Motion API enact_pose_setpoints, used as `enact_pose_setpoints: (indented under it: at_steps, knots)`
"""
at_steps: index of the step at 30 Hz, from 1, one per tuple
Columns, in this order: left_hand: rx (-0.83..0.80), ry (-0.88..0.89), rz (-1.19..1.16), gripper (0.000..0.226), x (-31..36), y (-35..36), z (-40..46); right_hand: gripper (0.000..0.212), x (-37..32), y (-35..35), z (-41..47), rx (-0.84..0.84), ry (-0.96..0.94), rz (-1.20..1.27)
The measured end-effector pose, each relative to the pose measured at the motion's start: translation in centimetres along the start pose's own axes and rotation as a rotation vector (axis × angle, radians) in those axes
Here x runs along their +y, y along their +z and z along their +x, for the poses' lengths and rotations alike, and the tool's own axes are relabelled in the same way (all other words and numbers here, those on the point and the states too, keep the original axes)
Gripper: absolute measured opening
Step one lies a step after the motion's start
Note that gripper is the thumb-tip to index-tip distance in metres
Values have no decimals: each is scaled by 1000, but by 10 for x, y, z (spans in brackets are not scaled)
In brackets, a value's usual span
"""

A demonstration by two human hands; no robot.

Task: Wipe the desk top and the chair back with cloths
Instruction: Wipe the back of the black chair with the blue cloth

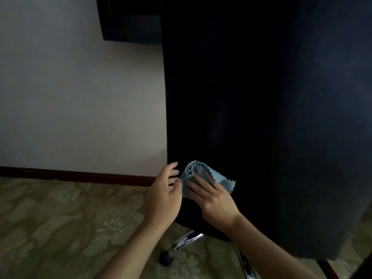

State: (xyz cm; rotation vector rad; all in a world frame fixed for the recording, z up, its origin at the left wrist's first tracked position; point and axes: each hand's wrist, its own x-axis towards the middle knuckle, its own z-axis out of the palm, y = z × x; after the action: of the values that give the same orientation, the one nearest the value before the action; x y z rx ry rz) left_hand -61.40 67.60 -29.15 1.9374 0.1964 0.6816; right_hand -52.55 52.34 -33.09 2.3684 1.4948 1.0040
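- Forearms come in from six o'clock, both bare, reaching up toward the centre of the view.
- Chair back (251, 117) fills everything from twelve round to four o'clock, a huge black slab, upright, its left edge curving down the middle of the view.
- Wall (70, 97) takes nine to eleven o'clock, pale and plain, with a dark red skirting board (80, 175) along its foot.
- Carpet (60, 218) spreads across seven to eight o'clock, beige with a big flower pattern.
- Chrome chair leg (185, 241) shows at six o'clock under the chair back, ending in a black castor (166, 258) on the carpet.
- Right hand (213, 200) lies fingers straight and flat on the cloth, pressing it against the lower left of the chair back.
- Left hand (164, 195) sits just at nine o'clock of it, fingers loosely spread, thumb touching the cloth's edge, gripping nothing that I can see.
- Blue cloth (203, 174) is bunched and folded, zigzag-edged, low on the chair back near its left edge.
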Motion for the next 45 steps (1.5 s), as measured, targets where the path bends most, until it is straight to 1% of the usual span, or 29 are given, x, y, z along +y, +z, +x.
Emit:
enact_pose_setpoints:
  at_steps: [2, 4, 5, 8, 10, 11, 12, 14, 15, 17, 20, 22, 24, 26, 30, 32, 33, 34, 36, 37, 39, 40, 42, 43, 45]
  knots:
    - [-60, 0, 25, 39, -6, 5, -6, 34, 1, 2, -9, 111, -16, 70]
    - [-90, 18, 64, 38, -10, 10, -8, 24, 2, -8, -6, 248, 35, 180]
    - [-92, 35, 75, 39, -10, 12, -8, 23, 1, -17, -2, 314, 81, 249]
    - [-77, 89, 23, 40, -2, 16, -6, 33, -4, -46, 9, 507, 332, 499]
    - [-79, 138, -23, 32, 15, 14, -4, 38, -4, -63, 14, 611, 511, 682]
    - [-86, 152, -38, 29, 26, 12, -4, 38, 0, -71, 15, 637, 587, 766]
    - [-96, 164, -43, 28, 39, 9, -2, 37, 4, -80, 17, 645, 662, 854]
    - [-145, 161, -36, 32, 67, 3, 0, 34, 14, -102, 18, 600, 854, 1073]
    - [-198, 148, -35, 34, 83, 0, 5, 32, 22, -116, 18, 556, 973, 1193]
    - [-328, 125, -48, 38, 111, -7, 4, 28, 31, -141, 18, 476, 1147, 1359]
    - [-514, 63, -2, 38, 164, -14, 13, 24, 61, -188, 17, 381, 1353, 1507]
    - [-520, 58, 68, 31, 200, -15, 13, 21, 75, -222, 16, 324, 1414, 1569]
    - [-503, 30, 91, 24, 251, -16, 20, 18, 96, -269, 16, 291, 1488, 1601]
    - [-514, 46, 95, 20, 305, -21, 22, 17, 114, -320, 18, 300, 1542, 1615]
    - [-496, 78, 74, 25, 417, -30, 28, 22, 151, -433, 16, 331, 1627, 1490]
    - [-575, 68, 48, 21, 475, -28, 26, 23, 172, -493, 8, 359, 1677, 1376]
    - [-617, 58, 30, 20, 493, -25, 23, 23, 177, -511, 6, 360, 1678, 1336]
    - [-662, 41, 2, 21, 511, -22, 21, 23, 182, -527, 3, 355, 1673, 1295]
    - [-718, 36, -79, 26, 559, -5, 15, 30, 203, -569, -16, 374, 1665, 1172]
    - [-748, 28, -124, 25, 575, 0, 10, 34, 209, -580, -21, 390, 1660, 1128]
    - [-826, 71, -221, 18, 615, 17, -3, 39, 226, -607, -43, 470, 1651, 1014]
    - [-859, 102, -257, 19, 634, 27, -12, 41, 235, -617, -57, 523, 1656, 976]
    - [-907, 151, -286, 31, 661, 47, -24, 41, 249, -629, -79, 605, 1689, 947]
    - [-904, 174, -281, 34, 680, 68, -33, 39, 261, -636, -99, 656, 1691, 947]
    - [-857, 189, -249, 27, 698, 97, -41, 41, 275, -641, -122, 706, 1710, 979]
